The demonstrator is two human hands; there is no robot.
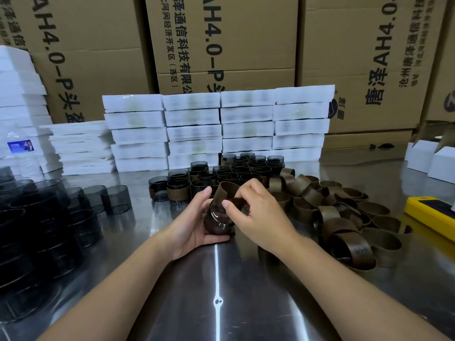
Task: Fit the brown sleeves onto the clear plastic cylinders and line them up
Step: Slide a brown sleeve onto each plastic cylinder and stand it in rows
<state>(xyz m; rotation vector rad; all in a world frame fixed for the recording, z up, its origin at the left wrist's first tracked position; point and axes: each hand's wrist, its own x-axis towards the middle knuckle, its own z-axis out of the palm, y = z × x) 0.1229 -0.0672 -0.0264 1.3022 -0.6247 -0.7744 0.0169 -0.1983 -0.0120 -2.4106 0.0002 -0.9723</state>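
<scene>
My left hand [194, 225] cups a clear smoky plastic cylinder [218, 223] tilted on its side above the metal table. My right hand [256, 212] pinches a brown sleeve [227, 190] that sits partly over the cylinder's far end. Behind the hands stands a group of sleeved cylinders [221, 173] packed in rows. A loose heap of brown sleeves [344, 217] lies to the right. Bare smoky cylinders [37, 230] are stacked at the left, with a few lying singly [108, 198].
The steel table [221, 291] runs toward me between my forearms. White flat boxes [216, 129] are stacked along the back, with large cardboard cartons [221, 40] behind them. A yellow object [430, 212] lies at the right edge, and small white boxes [430, 161] sit beyond it.
</scene>
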